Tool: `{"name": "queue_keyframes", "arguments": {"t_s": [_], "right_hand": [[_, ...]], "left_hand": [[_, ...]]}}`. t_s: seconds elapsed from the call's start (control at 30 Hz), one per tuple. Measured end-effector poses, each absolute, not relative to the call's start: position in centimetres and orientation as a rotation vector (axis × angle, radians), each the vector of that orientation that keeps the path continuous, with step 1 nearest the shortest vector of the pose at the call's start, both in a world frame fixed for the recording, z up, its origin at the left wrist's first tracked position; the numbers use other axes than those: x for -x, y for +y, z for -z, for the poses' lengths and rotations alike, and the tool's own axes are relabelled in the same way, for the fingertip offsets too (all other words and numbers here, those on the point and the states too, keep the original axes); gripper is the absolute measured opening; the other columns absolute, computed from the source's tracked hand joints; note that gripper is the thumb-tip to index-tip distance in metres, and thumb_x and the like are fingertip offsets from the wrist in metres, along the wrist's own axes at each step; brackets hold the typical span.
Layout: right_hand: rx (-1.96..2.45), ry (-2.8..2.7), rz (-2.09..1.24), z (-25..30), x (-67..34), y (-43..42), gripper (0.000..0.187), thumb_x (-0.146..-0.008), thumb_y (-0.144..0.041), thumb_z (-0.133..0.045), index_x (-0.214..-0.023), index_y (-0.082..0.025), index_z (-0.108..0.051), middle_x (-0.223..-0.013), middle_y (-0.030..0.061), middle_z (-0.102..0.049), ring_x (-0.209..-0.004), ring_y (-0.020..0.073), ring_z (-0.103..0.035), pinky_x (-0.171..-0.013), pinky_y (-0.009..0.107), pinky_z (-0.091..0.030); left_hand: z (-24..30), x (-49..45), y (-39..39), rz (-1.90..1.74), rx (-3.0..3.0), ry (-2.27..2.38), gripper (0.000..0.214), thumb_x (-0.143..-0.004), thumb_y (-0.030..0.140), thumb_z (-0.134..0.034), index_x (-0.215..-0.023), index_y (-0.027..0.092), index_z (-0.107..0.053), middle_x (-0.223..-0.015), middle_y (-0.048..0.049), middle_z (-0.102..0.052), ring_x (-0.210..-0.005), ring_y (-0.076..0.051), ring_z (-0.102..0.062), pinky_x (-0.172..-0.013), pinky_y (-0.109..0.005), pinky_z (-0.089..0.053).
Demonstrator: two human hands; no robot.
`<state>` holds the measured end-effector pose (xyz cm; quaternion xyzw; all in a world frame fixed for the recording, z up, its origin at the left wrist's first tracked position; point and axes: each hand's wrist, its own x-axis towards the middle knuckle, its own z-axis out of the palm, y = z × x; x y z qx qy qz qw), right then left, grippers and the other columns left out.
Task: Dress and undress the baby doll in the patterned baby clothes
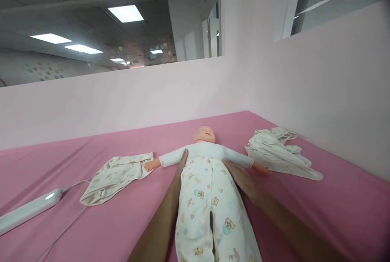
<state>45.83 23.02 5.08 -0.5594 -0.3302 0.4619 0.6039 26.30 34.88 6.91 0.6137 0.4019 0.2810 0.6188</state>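
Observation:
A baby doll (204, 135) lies on its back with its arms spread, dressed in a white long-sleeved top (204, 149). Baby trousers (210, 185) printed with small bears cover it from the waist down, and a dark slit shows between the legs. At the doll's waist, my left hand (183, 163) is closed on the left edge of the waistband. My right hand (239, 174) grips the waistband on the opposite side. Most fingers of both hands are hidden beside or under the doll.
A printed baby garment (118, 176) lies flat to the left, near a white device (30, 211) with a cord. Crumpled white clothes (278, 152) lie at right. Pink sheeting (128, 229) covers the surface, bounded by white walls (137, 95) behind and at right.

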Motion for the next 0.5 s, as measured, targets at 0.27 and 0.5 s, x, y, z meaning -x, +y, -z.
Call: {"name": "queue_keyframes", "arguments": {"t_s": [0.27, 0.5], "right_hand": [[1.624, -1.167, -0.787, -3.8, -46.1, 20.2, 0.038, -0.086, -0.05, -0.049, -0.06, -0.023, -0.042, -0.065, 0.0002, -0.053, -0.063, 0.0176, -0.046, -0.058, 0.032, -0.036], [1.969, -1.536, -0.433, -4.1, -45.5, 16.1, 0.037, -0.095, -0.042, -0.03, -0.066, -0.022, -0.039, -0.067, 0.0004, -0.055, -0.062, 0.0173, -0.048, -0.059, 0.032, -0.035]], "left_hand": [[-6.8, -27.6, 33.7, -0.631, -1.173, 0.75, 0.037, -0.091, 0.037, -0.057, -0.123, 0.018, -0.055, -0.127, -0.0093, -0.055, -0.111, -0.023, -0.056, -0.093, -0.043, -0.049], [-6.8, -27.2, 32.8, -0.657, -1.027, 0.635, 0.038, -0.093, 0.038, -0.052, -0.122, 0.015, -0.056, -0.124, -0.0083, -0.056, -0.11, -0.025, -0.056, -0.092, -0.044, -0.049]]}}
